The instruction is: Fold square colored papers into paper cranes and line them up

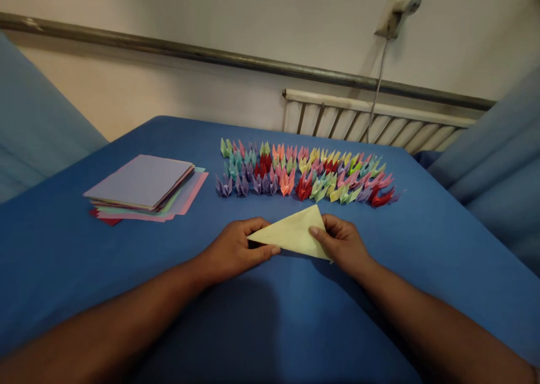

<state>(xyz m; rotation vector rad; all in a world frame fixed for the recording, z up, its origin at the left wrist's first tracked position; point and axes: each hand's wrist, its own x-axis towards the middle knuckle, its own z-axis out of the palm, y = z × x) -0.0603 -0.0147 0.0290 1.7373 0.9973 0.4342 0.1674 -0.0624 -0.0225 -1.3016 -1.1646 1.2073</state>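
Note:
A pale yellow sheet of origami paper, folded into a triangle, is held just above the blue-covered table. My right hand pinches its right side, thumb on top and fingers behind. At the narrow left point, my left hand holds the paper with the thumb along the lower edge and the index finger along the upper edge; its other fingers are hidden. Beyond the hands stand several rows of folded paper cranes in many colours.
To the left lies an uneven stack of coloured paper sheets, lilac on top. The blue cover spans the table. Behind it are a wall with a metal rail and a radiator. Blue curtains hang at both sides.

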